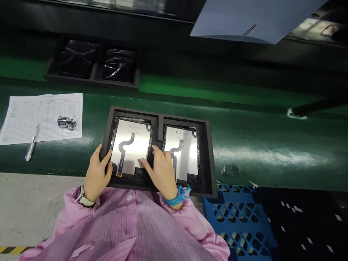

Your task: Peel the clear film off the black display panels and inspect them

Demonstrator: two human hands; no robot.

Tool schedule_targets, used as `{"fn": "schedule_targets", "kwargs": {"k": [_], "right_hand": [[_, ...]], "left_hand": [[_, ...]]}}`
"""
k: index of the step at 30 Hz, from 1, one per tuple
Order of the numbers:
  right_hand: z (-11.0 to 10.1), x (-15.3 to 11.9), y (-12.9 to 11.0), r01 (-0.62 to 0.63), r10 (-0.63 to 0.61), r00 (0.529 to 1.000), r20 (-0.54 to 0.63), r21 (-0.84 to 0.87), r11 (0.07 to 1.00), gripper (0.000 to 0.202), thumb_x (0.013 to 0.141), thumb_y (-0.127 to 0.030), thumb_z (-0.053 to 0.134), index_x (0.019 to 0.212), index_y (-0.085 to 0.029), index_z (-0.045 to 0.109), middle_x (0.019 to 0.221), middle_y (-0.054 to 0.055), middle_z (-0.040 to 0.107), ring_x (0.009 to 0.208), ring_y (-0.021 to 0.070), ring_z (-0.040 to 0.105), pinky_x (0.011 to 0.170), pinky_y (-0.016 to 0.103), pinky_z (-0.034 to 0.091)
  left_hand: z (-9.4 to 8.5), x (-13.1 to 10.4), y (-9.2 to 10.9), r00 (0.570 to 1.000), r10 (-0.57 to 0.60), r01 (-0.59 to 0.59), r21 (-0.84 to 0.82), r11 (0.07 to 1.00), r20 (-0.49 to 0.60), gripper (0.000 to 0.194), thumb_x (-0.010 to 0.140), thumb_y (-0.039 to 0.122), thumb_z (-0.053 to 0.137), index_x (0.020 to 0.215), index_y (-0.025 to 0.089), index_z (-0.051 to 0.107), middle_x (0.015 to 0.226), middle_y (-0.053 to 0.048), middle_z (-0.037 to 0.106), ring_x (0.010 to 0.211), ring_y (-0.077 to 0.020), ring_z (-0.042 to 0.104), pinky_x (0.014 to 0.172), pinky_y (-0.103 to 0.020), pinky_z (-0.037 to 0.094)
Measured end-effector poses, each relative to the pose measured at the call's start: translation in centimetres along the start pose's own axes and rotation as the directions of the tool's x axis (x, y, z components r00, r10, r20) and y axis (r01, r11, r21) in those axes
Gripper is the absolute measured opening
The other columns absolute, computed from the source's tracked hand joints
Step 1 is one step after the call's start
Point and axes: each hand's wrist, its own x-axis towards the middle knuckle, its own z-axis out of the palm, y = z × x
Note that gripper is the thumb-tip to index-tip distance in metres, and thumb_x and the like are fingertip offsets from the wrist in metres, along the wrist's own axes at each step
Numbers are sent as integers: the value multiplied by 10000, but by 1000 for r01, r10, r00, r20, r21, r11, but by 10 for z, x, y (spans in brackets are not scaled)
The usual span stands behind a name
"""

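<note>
A black foam tray (pixel 160 125) with two compartments lies on the green bench in front of me. Each compartment holds a flat screen module, silvery side up with a dark curved ribbon cable: the left module (pixel 140 145) and the right module (pixel 189 156). My left hand (pixel 97 172) is at the tray's left wall, its fingers apart, the index finger and thumb by the left module's edge. My right hand (pixel 163 172) reaches over the divider, thumb and index finger apart at the left module's right side. It partly covers the right module's lower left.
A second foam tray (pixel 94 77) with film-wrapped dark panels stands farther back. To the left lie a printed form (pixel 24 112), a tally counter (pixel 66 123) and a pen (pixel 32 144). A white sheet (pixel 239 21) hangs at the upper right. Blue plastic pallets (pixel 236 206) are below the bench edge.
</note>
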Motion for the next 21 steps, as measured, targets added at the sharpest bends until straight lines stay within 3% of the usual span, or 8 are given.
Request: {"fn": "schedule_targets", "kwargs": {"k": [4, 7, 11, 15, 17, 18, 19, 21], "right_hand": [[11, 19, -5, -184, 179, 983, 44, 181, 966, 608, 916, -381, 638, 1430, -81, 511, 1044, 193, 649, 1007, 362, 507, 935, 594, 453], [9, 24, 0, -328, 321, 942, 99, 481, 813, 671, 822, -287, 692, 1442, -137, 484, 965, 92, 613, 976, 290, 518, 997, 559, 452], [4, 28, 1, -350, 291, 935, 202, 656, 669, 625, 873, -391, 610, 1446, -183, 474, 944, 47, 628, 809, 185, 569, 830, 389, 553], [-2, 33, -1, -316, 241, 945, 219, 797, 515, 566, 894, -436, 554, 1411, -211, 505, 1146, 97, 689, 970, 195, 645, 898, 372, 565], [-6, 37, 2, -293, 247, 947, 203, 863, 413, 570, 883, -455, 565, 1405, -234, 508, 1180, 94, 687, 1004, 197, 646, 899, 357, 564], [-8, 40, 4, -287, 242, 948, 206, 883, 370, 566, 878, -473, 570, 1394, -245, 520, 1153, 85, 689, 974, 191, 645, 869, 343, 566], [-9, 43, 6, -289, 216, 950, 223, 893, 345, 560, 879, -503, 565, 1378, -252, 536, 1101, 73, 691, 910, 181, 640, 812, 327, 567], [-8, 53, 8, -305, 102, 952, 288, 880, 364, 557, 906, -609, 482, 1314, -245, 590, 940, 47, 676, 719, 154, 589, 653, 304, 537]], "left_hand": [[2, 3, 7, 998, 57, -58, 57, 997, 12, 444, 1000, 206, 512, 1421, 96, 597, 1608, -280, 309, 1479, -471, 389, 1124, -634, 479], [4, 4, 7, 997, 72, -71, 61, 996, -4, 437, 1001, 198, 514, 1414, 82, 597, 1620, -291, 277, 1502, -479, 342, 1143, -654, 452], [4, 4, 2, 1000, 24, -24, -10, 1000, 1, 431, 1020, 248, 494, 1418, 124, 604, 1644, -257, 275, 1542, -454, 284, 1188, -684, 385], [-12, 10, 4, 995, -94, 95, -240, 966, 15, 409, 1013, 363, 543, 1386, 234, 648, 1662, -149, 339, 1576, -387, 258, 1260, -650, 294], [-23, 17, 12, 974, -213, 144, -526, 839, -73, 404, 1005, 427, 555, 1361, 265, 656, 1589, -115, 471, 1533, -326, 374, 1281, -574, 305], [-27, 22, 18, 951, -291, 141, -698, 703, -101, 411, 1004, 463, 546, 1350, 268, 653, 1528, -107, 544, 1491, -298, 445, 1277, -534, 331], [-29, 27, 25, 929, -359, 124, -844, 521, -85, 426, 1002, 496, 538, 1342, 264, 646, 1470, -104, 599, 1448, -277, 503, 1265, -499, 361], [-27, 40, 40, 924, -369, 156, -979, 129, 99, 457, 984, 517, 570, 1354, 253, 616, 1419, -106, 642, 1392, -251, 566, 1228, -435, 416]]}}
